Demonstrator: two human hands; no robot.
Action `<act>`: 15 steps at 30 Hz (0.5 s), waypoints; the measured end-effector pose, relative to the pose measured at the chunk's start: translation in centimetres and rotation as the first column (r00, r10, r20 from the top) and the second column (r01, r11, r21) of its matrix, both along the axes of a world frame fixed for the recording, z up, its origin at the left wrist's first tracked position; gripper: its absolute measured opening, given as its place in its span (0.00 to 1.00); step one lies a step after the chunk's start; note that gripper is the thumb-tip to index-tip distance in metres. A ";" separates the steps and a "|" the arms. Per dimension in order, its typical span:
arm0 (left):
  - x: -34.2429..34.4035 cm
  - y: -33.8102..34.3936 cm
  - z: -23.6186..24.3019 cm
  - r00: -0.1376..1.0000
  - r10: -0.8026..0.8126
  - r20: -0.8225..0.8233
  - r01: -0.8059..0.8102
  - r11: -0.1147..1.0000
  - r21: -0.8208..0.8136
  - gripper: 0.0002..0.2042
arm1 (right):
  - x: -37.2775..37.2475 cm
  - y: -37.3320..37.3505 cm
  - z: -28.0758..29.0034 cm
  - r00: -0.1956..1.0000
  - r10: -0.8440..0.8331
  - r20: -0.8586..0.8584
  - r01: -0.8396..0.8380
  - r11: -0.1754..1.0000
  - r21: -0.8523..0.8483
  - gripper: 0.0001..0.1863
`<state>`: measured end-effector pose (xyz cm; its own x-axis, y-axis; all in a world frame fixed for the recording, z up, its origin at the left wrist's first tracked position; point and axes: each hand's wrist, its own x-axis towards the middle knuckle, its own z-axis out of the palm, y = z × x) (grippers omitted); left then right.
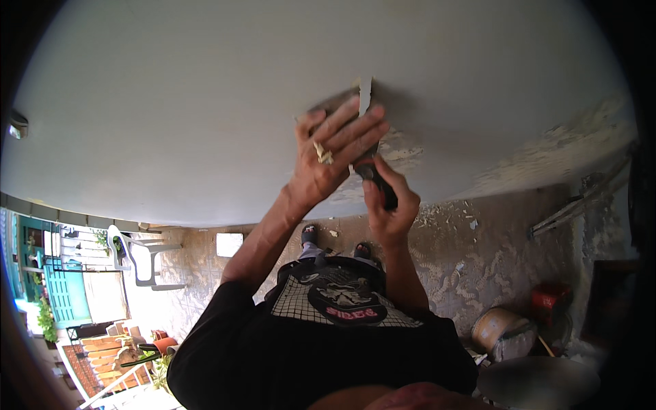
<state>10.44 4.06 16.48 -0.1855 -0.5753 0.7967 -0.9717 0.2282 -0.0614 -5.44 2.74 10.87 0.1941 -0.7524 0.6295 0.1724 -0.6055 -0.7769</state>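
A grey-painted wall [205, 123] rises in front of me. My right hand [396, 208] is closed round the black and red handle of a scraper [388, 195], whose blade end is mostly hidden behind my left hand. My left hand [335, 140] lies over it near the wall with fingers stretched out; whether they touch the blade cannot be told. A pale flake of paint [323, 154] rests on the back of that hand. Just past the fingertips, a narrow light strip of loose paint [365, 94] stands off the wall.
Bare, peeled patches [567, 150] mark the wall's lower right. Paint flakes [444, 213] litter the patterned floor [451, 273]. A white square piece [229, 244] and a plastic chair [147, 263] are at left. A round tub [502, 331] and a red container [551, 303] stand at lower right.
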 end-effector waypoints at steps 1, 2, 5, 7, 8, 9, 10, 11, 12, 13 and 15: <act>-0.1 -0.5 2.0 1.000 0.004 -0.004 -0.004 1.000 -0.017 0.23 | 0.2 -0.8 1.7 1.000 0.000 0.011 0.000 1.000 -0.010 0.23; -0.1 -1.0 3.6 1.000 0.012 0.008 -0.012 0.999 -0.052 0.23 | 0.4 -1.4 3.1 1.000 0.013 0.023 -0.012 0.999 -0.033 0.23; -0.2 -1.7 5.6 0.999 0.018 0.037 -0.015 0.995 -0.096 0.22 | 0.2 -2.0 4.8 0.999 0.039 0.038 -0.039 0.999 0.020 0.23; 0.0 -0.9 3.3 0.999 0.014 0.031 -0.013 0.998 -0.056 0.22 | -0.3 -1.0 3.0 0.999 0.038 -0.011 -0.037 0.998 0.049 0.23; -0.2 -0.3 1.0 0.999 -0.008 -0.037 0.006 0.999 -0.046 0.23 | -0.5 -0.3 1.5 0.998 0.059 -0.014 -0.058 0.996 0.066 0.22; -0.3 0.2 0.1 0.999 0.006 -0.033 -0.006 1.000 -0.023 0.23 | -0.5 0.5 0.7 0.997 0.080 -0.018 -0.078 0.992 0.100 0.22; -0.3 0.7 -0.5 0.999 0.019 -0.028 -0.019 1.000 0.000 0.23 | -0.5 0.9 0.3 0.998 0.062 -0.023 -0.060 0.995 0.085 0.22; -0.2 0.8 -0.8 0.999 0.032 -0.022 -0.031 0.999 0.024 0.23 | -0.5 0.6 0.3 0.997 0.072 -0.015 -0.070 0.993 0.099 0.22; -0.1 0.6 0.0 0.999 0.028 -0.018 -0.028 1.000 0.013 0.23 | -0.5 0.6 1.1 0.996 0.085 -0.018 -0.082 0.988 0.131 0.22; -0.2 0.3 1.1 0.999 0.029 -0.025 -0.029 1.000 -0.001 0.23 | -0.5 0.2 2.2 0.995 0.094 -0.019 -0.091 0.984 0.154 0.22; -0.5 0.0 2.8 0.999 0.033 -0.028 -0.035 0.998 -0.044 0.23 | -0.7 -0.2 2.7 0.990 0.142 -0.015 -0.135 0.968 0.211 0.22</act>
<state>9.93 4.01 19.27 -0.1444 -0.5450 0.8259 -0.9803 0.1926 -0.0443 -6.18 2.49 13.59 0.3220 -0.8312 0.4532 0.2182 -0.4006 -0.8899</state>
